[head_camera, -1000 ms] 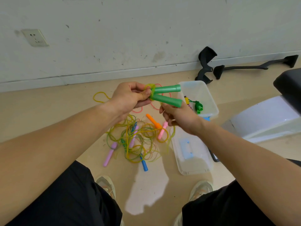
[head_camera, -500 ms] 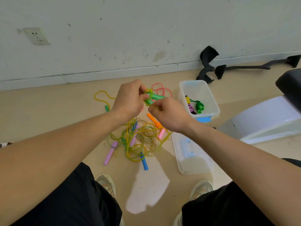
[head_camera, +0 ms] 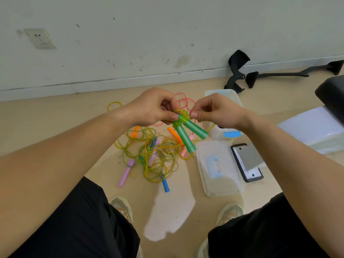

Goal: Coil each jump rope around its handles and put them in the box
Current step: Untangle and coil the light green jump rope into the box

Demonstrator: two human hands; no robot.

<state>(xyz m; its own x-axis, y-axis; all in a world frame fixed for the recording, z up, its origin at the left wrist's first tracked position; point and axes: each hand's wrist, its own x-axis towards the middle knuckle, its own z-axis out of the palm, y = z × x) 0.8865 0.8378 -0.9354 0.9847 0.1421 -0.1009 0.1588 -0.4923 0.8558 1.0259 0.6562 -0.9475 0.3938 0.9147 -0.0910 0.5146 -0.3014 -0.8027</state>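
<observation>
Two green jump-rope handles (head_camera: pixel 188 135) hang side by side in mid-air, pointing down to the right, with yellow-green cord (head_camera: pixel 181 118) wound round their top ends. My left hand (head_camera: pixel 151 108) pinches the wound top of the handles. My right hand (head_camera: pixel 214 109) pinches the cord right beside it. On the floor below lies a tangle of yellow ropes (head_camera: pixel 154 153) with orange, pink, purple and blue handles. The clear plastic box (head_camera: pixel 216 94) stands behind my right hand, mostly hidden by it.
The box's clear lid (head_camera: pixel 217 181) lies on the floor to the right of the tangle, beside a black-framed plate (head_camera: pixel 246 162). A red rope (head_camera: pixel 183 100) lies near the box. Black metal parts (head_camera: pixel 238 71) rest by the wall. A white and black object (head_camera: pixel 316 127) sits at right. My shoes (head_camera: pixel 121 207) are below.
The green handles have swung from pointing right to hanging down-right. My right hand has moved from under them to their top, and more cord is wound there. The view has tilted down slightly.
</observation>
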